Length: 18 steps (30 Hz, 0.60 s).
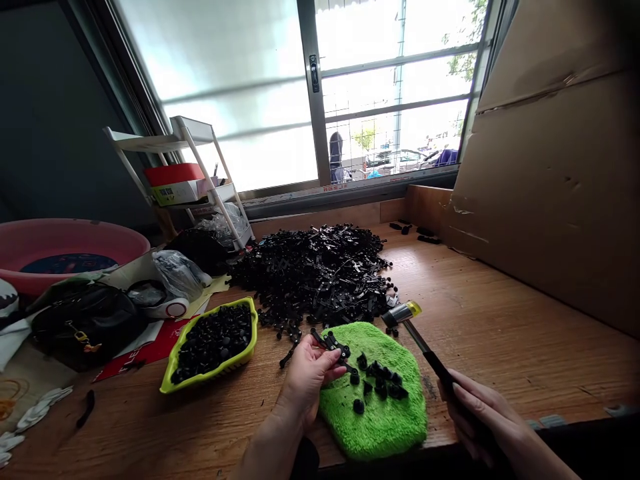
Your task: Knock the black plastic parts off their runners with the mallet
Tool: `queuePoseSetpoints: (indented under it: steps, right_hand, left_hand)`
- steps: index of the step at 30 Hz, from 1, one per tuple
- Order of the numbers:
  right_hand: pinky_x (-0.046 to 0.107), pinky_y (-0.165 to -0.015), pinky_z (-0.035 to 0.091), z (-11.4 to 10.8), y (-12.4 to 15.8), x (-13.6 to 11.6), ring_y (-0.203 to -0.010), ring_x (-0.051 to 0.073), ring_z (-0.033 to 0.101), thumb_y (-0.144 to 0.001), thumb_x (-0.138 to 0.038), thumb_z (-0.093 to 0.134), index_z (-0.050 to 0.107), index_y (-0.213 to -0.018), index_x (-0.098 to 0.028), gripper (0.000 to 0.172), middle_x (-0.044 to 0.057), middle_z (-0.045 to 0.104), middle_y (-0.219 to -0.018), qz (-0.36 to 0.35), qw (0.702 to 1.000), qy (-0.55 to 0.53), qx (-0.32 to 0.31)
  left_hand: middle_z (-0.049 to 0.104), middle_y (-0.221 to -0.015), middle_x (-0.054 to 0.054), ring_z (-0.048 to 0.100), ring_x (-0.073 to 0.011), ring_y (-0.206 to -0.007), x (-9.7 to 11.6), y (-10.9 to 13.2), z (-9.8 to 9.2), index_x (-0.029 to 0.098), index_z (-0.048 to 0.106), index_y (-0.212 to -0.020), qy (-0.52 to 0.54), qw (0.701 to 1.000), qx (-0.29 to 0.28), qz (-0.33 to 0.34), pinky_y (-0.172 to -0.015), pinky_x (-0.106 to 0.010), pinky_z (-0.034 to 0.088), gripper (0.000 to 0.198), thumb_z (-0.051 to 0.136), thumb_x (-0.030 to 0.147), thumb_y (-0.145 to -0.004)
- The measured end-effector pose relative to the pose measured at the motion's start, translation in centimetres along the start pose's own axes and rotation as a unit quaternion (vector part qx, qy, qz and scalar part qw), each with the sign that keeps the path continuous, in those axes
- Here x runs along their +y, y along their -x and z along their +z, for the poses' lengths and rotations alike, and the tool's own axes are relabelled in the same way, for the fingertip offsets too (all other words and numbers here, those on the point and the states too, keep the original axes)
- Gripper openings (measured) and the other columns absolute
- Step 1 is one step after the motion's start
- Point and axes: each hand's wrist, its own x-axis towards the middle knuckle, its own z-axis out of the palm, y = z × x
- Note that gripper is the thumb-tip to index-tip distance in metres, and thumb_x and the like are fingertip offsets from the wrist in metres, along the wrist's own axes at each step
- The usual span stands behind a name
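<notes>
The black plastic link strip [330, 344] sits just above the green microfibre pad [375, 427], pinched in the left hand [305, 383]. The right hand [480, 417] is clenched on the mallet [430, 353], its head just past the pad's far edge (a firm pinch low over the pad steadies the strip). Loose black caps [380, 381] lie on the pad; a pile of black parts [310, 277] sits behind.

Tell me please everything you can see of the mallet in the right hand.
The mallet has a short cylindrical head, silver and metal-looking, with a yellow cap on one end and a dark other end. A slim black shaft runs down to the grip, which the right hand holds. It slants with the head forward, beside the green cloth, above the wooden table. Whether the head touches the table, I cannot tell.
</notes>
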Motion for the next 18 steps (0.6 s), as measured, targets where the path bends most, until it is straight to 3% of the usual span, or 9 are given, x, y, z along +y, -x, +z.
queuePoseSetpoints:
  steps: [4,8,10,13,15,18]
  right_hand:
    - [0.016,-0.031,0.030,0.2,0.3,0.2,-0.039,0.012,0.045,-0.091,-0.055,0.041,0.046,-0.088,-0.019,0.036,-0.004,0.041,-0.053,0.001,0.999,0.025,0.022]
    - [0.021,-0.035,0.032,1.2,1.2,-1.8,-0.040,0.014,0.042,-0.090,-0.057,0.042,0.051,-0.096,-0.020,0.038,-0.004,0.042,-0.051,-0.036,0.990,0.121,0.059]
    - [0.025,-0.043,0.039,1.9,1.6,-3.4,-0.044,0.016,0.045,-0.092,-0.056,0.040,0.054,-0.100,-0.022,0.038,-0.002,0.045,-0.051,-0.091,0.973,0.199,0.068]
    - [0.029,-0.061,0.045,2.5,1.8,-5.2,-0.071,0.025,0.057,-0.095,-0.049,0.036,0.055,-0.108,-0.026,0.033,0.004,0.061,-0.081,-0.161,0.946,0.272,0.073]
    - [0.030,-0.060,0.044,2.5,1.7,-5.6,-0.084,0.029,0.058,-0.095,-0.045,0.036,0.056,-0.106,-0.029,0.028,0.004,0.062,-0.095,-0.184,0.919,0.348,0.029]
    - [0.030,-0.048,0.040,2.1,1.7,-5.4,-0.077,0.029,0.060,-0.095,-0.040,0.037,0.057,-0.094,-0.030,0.023,0.004,0.063,-0.092,-0.185,0.874,0.448,-0.024]
  left_hand:
    - [0.061,-0.083,-0.005,0.060,-0.0124,-0.071,-0.4,-0.1,-0.1,0.014,0.050,-0.092,0.001,1.000,0.008,0.019,-0.057,-0.021,0.053,0.029,0.067,0.012,-0.069]
    - [0.062,-0.077,-0.003,0.060,-0.0109,-0.061,-0.8,0.0,-0.2,0.015,0.048,-0.089,-0.017,0.999,0.015,0.044,-0.049,-0.019,0.049,0.029,0.068,0.018,-0.067]
    - [0.061,-0.071,-0.001,0.059,-0.0101,-0.054,-0.9,-0.1,-0.2,0.015,0.047,-0.087,-0.036,0.998,0.018,0.050,-0.043,-0.016,0.045,0.030,0.068,0.021,-0.067]
    - [0.062,-0.068,-0.001,0.059,-0.0102,-0.051,-1.0,-0.2,-0.2,0.015,0.046,-0.083,-0.052,0.997,0.028,0.056,-0.039,-0.014,0.039,0.031,0.069,0.024,-0.065]
    - [0.062,-0.068,-0.001,0.058,-0.0098,-0.049,-1.1,-0.3,-0.2,0.015,0.045,-0.082,-0.059,0.996,0.032,0.058,-0.038,-0.014,0.038,0.031,0.069,0.023,-0.064]
    - [0.060,-0.065,0.000,0.057,-0.0100,-0.048,-1.2,-0.4,-0.1,0.015,0.044,-0.081,-0.068,0.996,0.032,0.048,-0.039,-0.015,0.041,0.030,0.068,0.022,-0.065]
